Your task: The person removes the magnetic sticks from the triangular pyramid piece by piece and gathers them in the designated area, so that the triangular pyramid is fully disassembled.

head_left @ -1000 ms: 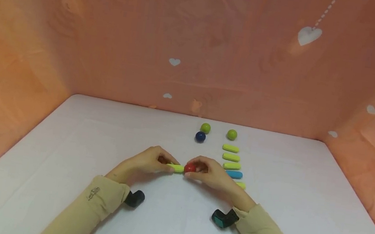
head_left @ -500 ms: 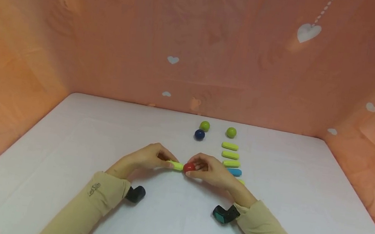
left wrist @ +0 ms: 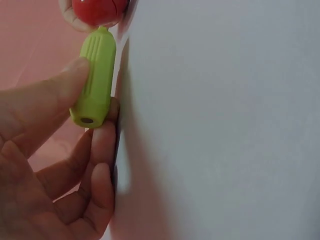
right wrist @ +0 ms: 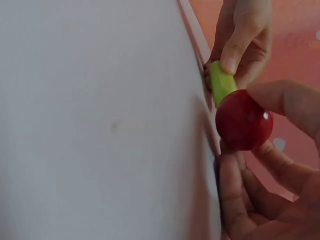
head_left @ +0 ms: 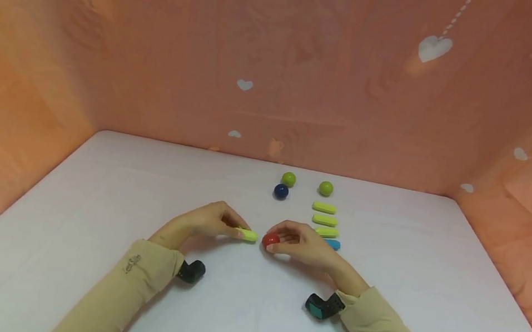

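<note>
Fingers of my left hand (head_left: 205, 222) pinch a green stick (head_left: 248, 235), and my right hand (head_left: 298, 243) at three o'clock of it pinches a red ball (head_left: 270, 239); both hover just over the desk (head_left: 88, 210), tip and ball near, perhaps just apart. If my grip on the round ball is loose it could slip and roll. Beyond, at one o'clock, lies a row of green sticks (head_left: 323, 219) with a blue stick (head_left: 333, 244); farther off, two green balls (head_left: 288, 179) and a dark blue ball (head_left: 281, 191).
</note>
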The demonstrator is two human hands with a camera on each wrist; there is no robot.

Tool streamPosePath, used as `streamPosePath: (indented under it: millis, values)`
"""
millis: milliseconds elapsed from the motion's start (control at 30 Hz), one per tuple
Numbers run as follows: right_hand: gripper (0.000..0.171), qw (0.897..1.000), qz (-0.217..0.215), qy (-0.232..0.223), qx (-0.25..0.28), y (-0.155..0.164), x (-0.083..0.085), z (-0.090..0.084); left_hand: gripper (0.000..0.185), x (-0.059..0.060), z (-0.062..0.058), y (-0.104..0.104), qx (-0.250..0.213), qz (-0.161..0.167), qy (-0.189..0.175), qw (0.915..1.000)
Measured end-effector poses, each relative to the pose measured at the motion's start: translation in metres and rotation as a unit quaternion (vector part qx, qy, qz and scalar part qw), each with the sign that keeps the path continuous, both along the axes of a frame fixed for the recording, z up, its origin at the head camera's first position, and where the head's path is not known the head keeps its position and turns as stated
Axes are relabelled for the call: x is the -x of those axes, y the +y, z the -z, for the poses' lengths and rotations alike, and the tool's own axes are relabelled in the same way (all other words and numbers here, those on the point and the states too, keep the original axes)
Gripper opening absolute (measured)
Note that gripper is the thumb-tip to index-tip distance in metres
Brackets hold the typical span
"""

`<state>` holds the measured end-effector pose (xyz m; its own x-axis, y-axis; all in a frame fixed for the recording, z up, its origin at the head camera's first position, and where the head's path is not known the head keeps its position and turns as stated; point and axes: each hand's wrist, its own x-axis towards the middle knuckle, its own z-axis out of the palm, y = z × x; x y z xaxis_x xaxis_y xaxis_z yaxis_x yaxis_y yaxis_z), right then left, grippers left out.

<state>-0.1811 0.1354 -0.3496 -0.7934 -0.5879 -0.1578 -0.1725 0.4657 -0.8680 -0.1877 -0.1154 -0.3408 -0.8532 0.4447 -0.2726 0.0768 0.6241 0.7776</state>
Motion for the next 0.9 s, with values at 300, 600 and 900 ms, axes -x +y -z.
streamPosePath:
  millis: [300, 600, 900]
  values:
    - [0.033, 0.999, 0.029, 0.022, 0.003, 0.000, 0.004, -0.002, 0.019, -0.002, 0.005, -0.003, -0.019, -0.025, -0.014, 0.9994]
    - [0.037, 0.996, 0.091, -0.003, 0.008, 0.011, 0.010, -0.012, 0.018, -0.004, 0.005, -0.003, -0.016, -0.036, -0.018, 0.9991]
    - [0.042, 0.992, 0.125, 0.027, 0.020, 0.018, 0.025, -0.016, 0.021, -0.002, 0.004, -0.004, -0.036, -0.009, -0.009, 0.9993]
